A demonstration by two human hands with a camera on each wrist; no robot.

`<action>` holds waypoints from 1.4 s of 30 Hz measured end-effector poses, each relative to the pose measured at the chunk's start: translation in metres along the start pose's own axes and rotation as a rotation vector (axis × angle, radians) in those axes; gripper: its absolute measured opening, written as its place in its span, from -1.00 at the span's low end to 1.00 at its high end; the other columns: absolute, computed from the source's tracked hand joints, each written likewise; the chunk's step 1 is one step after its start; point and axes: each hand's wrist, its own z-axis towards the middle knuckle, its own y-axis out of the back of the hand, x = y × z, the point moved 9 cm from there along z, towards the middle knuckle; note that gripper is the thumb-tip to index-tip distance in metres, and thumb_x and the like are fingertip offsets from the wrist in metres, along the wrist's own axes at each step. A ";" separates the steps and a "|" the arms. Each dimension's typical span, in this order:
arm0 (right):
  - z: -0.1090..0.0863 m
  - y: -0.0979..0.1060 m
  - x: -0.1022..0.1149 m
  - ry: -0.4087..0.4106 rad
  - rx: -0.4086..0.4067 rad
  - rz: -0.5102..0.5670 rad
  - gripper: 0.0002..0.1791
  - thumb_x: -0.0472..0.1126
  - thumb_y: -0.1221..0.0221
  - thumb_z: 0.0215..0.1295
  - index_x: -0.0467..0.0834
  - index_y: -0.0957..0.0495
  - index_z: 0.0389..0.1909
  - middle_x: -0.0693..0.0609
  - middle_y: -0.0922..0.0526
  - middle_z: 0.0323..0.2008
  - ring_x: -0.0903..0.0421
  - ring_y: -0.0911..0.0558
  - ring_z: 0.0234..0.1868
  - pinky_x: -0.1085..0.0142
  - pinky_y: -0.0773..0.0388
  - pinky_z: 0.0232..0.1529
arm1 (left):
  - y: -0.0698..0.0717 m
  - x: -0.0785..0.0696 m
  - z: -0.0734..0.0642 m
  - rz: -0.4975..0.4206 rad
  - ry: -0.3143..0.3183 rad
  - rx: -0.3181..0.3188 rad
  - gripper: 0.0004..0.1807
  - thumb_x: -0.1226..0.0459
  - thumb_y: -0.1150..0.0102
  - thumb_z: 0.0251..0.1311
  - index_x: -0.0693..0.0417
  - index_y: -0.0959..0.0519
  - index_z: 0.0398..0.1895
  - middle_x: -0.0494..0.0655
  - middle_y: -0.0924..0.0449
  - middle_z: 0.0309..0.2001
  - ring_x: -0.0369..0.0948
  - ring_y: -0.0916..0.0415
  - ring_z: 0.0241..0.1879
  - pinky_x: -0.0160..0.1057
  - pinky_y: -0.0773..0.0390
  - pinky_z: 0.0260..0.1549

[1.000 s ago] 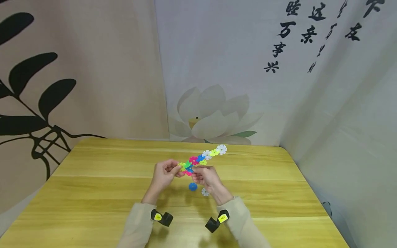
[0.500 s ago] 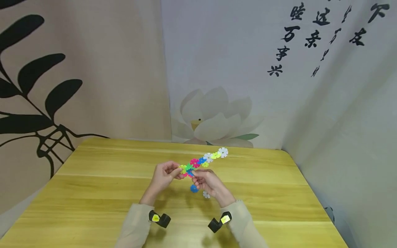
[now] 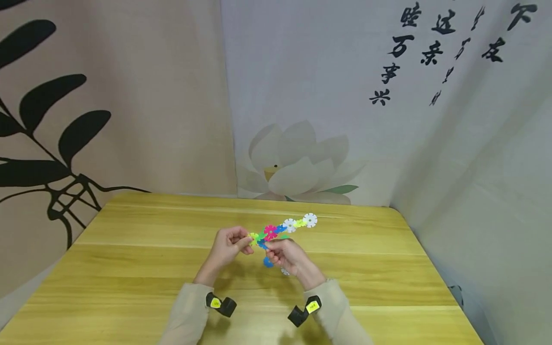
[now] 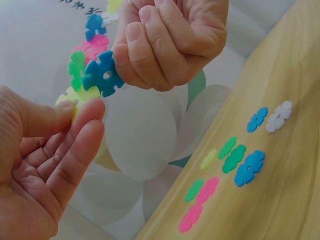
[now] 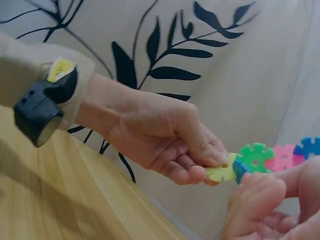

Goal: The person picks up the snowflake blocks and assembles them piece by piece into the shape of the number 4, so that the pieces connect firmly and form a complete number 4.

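Observation:
Flower-shaped plastic discs with notched edges are joined in a chain, running from yellow through green, pink [image 3: 270, 232], blue and white to yellow and a white disc [image 3: 310, 220] at the far end. My left hand [image 3: 232, 243] pinches the yellow disc [image 4: 80, 99] at the near end between thumb and fingers. My right hand [image 3: 290, 258] pinches a blue disc [image 4: 104, 74], which meets the chain near the yellow and green discs [image 5: 256, 159]. Whether the blue disc is slotted in cannot be made out. Both hands are above the table.
Loose discs lie on the wooden table [image 3: 371, 273] below the hands: a blue disc [image 4: 249, 168], a white disc [image 4: 279, 116], and several green, pink and yellow ones. A printed curtain [image 3: 172, 96] hangs behind the table. Each wrist wears a black camera [image 3: 221, 304].
The chain's far end has dipped lower and its discs have turned slightly. Both hands keep their hold and stay almost in place. The head view has shifted slightly.

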 end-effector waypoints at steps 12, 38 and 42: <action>0.004 -0.001 -0.010 -0.036 0.003 0.040 -0.70 -0.37 0.07 0.32 -0.12 -0.49 -0.59 0.16 -0.47 -0.71 0.36 -0.35 -0.71 0.64 -0.21 -0.74 | 0.001 0.004 -0.005 0.023 0.022 0.029 -0.88 0.53 -0.12 0.17 0.55 -0.49 -0.41 0.32 -0.56 -0.55 -0.18 -0.58 -0.62 -0.28 -0.65 -0.56; 0.006 0.005 0.012 0.103 0.043 -0.051 -0.67 -0.11 0.07 0.44 -0.13 -0.51 -0.47 0.14 -0.48 -0.62 0.32 -0.41 -0.65 0.54 -0.34 -0.66 | 0.016 0.002 0.004 -0.143 0.056 -0.092 -0.86 0.50 -0.05 0.24 0.54 -0.45 -0.27 0.15 -0.59 -0.44 -0.26 -0.61 -0.50 -0.27 -0.68 -0.39; 0.003 0.035 0.013 0.129 -0.141 -0.226 -0.68 -0.13 0.02 0.42 -0.31 -0.53 -0.34 0.07 -0.48 -0.58 0.24 -0.43 -0.61 0.48 -0.42 -0.57 | 0.029 -0.008 0.004 -0.203 0.062 -0.199 -0.89 0.51 -0.04 0.24 0.49 -0.45 -0.26 0.02 -0.57 -0.47 -0.24 -0.62 -0.49 -0.27 -0.68 -0.37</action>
